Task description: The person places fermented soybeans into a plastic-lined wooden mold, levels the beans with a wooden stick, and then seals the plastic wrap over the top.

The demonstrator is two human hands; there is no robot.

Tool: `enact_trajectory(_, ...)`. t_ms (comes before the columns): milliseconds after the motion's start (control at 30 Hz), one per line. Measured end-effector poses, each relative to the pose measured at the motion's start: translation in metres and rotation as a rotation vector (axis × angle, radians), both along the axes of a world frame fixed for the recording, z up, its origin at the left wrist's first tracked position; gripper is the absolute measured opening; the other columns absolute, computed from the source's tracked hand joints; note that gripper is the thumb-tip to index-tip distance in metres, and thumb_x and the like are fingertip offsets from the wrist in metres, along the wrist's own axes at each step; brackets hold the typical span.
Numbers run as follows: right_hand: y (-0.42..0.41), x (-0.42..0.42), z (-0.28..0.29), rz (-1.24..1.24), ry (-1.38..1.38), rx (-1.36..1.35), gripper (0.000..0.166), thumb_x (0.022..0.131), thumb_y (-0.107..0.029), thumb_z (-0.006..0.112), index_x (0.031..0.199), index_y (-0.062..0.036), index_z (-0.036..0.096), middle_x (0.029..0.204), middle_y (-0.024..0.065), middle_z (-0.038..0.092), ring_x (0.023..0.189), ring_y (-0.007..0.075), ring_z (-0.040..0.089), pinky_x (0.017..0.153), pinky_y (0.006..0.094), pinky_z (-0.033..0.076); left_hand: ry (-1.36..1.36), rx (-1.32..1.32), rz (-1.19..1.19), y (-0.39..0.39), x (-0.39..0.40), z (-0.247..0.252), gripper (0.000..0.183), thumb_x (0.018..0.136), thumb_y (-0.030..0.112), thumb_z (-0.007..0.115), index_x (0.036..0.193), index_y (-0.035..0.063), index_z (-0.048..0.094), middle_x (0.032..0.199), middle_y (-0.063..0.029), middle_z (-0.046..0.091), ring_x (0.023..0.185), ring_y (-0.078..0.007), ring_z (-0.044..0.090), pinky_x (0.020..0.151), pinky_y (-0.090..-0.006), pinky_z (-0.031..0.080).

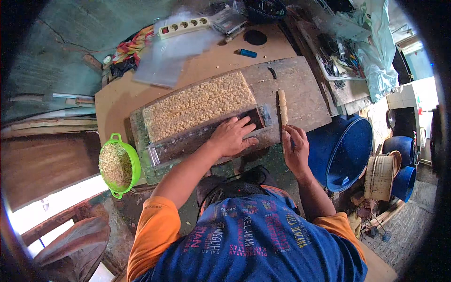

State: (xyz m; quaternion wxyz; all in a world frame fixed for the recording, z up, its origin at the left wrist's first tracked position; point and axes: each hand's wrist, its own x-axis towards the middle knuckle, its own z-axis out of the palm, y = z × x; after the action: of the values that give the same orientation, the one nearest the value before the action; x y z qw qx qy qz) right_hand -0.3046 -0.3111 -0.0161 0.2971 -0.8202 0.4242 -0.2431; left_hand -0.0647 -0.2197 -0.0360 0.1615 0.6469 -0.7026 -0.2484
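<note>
A long flat slab of pale soybeans (pixel 201 105), seemingly in clear plastic, lies on a worn wooden board (pixel 303 84). Along its near side runs a dark wooden frame or tray (pixel 190 139) with clear plastic at its ends. My left hand (pixel 232 135) rests on the right part of that frame, fingers spread. To its right, my right hand (pixel 295 144) has its fingers round the near end of a light wooden stick (pixel 283 107), which lies pointing away from me. A green plastic colander (pixel 135 162) holding more beans stands at the left.
Behind the board lie clear plastic sheets (pixel 162 63), a power strip (pixel 184 27) and a blue lighter (pixel 247 53). A tray of tools (pixel 340 60) stands at the back right. Large blue barrels (pixel 348 151) stand right of the table.
</note>
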Motion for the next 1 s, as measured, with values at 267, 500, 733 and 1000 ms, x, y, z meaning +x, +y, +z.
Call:
enact_trajectory(267, -0.005, 0.015, -0.001, -0.009, -0.060, 0.050, 0.025, 0.097, -0.022, 0.062, 0.113, -0.0041, 0.070, 0.112, 0.0184, 0.067, 0.104, 0.0365, 0.065, 0.091, 0.0430, 0.051, -0.049, 0.145, 0.001, -0.001, 0.000, -0.002, 0.064, 0.097, 0.061, 0.048, 0.138, 0.0131, 0.058, 0.153, -0.0200, 0.042, 0.129, -0.0438, 0.050, 0.108, -0.0519, 0.042)
enact_trajectory(500, -0.007, 0.011, -0.001, -0.020, -0.061, 0.039, 0.024, 0.098, -0.020, 0.062, 0.112, -0.0034, 0.070, 0.110, 0.0187, 0.067, 0.104, 0.0363, 0.065, 0.092, 0.0424, 0.050, -0.051, 0.094, 0.047, 0.012, 0.002, 0.005, 0.060, 0.099, 0.057, 0.049, 0.137, 0.0122, 0.059, 0.150, -0.0198, 0.046, 0.127, -0.0425, 0.051, 0.108, -0.0505, 0.043)
enact_trajectory(733, 0.009, 0.032, 0.020, 0.207, -0.035, -0.169, 0.026, 0.089, -0.013, 0.069, 0.115, -0.0064, 0.070, 0.111, 0.0143, 0.068, 0.102, 0.0332, 0.063, 0.090, 0.0428, 0.048, -0.122, 0.066, 0.160, 0.062, 0.017, 0.008, 0.056, 0.097, 0.050, 0.055, 0.137, 0.0112, 0.058, 0.148, -0.0163, 0.050, 0.126, -0.0387, 0.052, 0.107, -0.0495, 0.042)
enact_trajectory(1000, 0.017, 0.085, -0.001, 0.431, 0.299, -0.297, 0.057, 0.093, -0.038, 0.064, 0.141, -0.0094, 0.053, 0.146, 0.0136, 0.050, 0.141, 0.0326, 0.039, 0.115, 0.0531, 0.027, -0.316, -0.061, 0.535, 0.139, 0.027, 0.018, 0.065, 0.096, 0.044, 0.059, 0.152, 0.0159, 0.043, 0.160, -0.0157, 0.031, 0.148, -0.0373, 0.029, 0.111, -0.0619, 0.026)
